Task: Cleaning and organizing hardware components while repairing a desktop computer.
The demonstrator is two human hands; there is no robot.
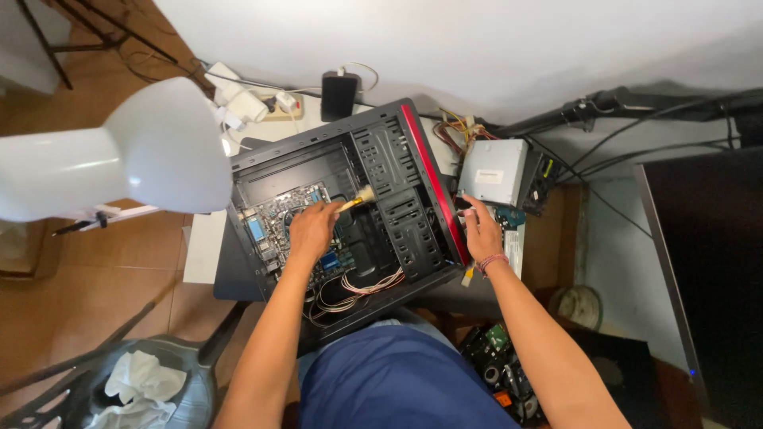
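An open black computer case (413, 222) with a red front strip lies on its side before me. Inside it sits a green motherboard (274, 218) with loose cables (358, 290) spilling toward me. My left hand (312, 230) is inside the case over the motherboard, gripping a small brush with a yellow handle and pale bristles (359, 199) that points toward the drive cage. My right hand (482, 230) rests on the red front edge of the case, fingers bent over it; a cord bracelet circles that wrist.
A white lamp shade (119, 155) hangs at left. A grey power supply (493, 171) with coloured wires sits right of the case. A power strip (270, 107) and black adapter (339, 94) lie behind. A monitor (707, 270) stands right; a chair with white cloth (139, 385) lower left.
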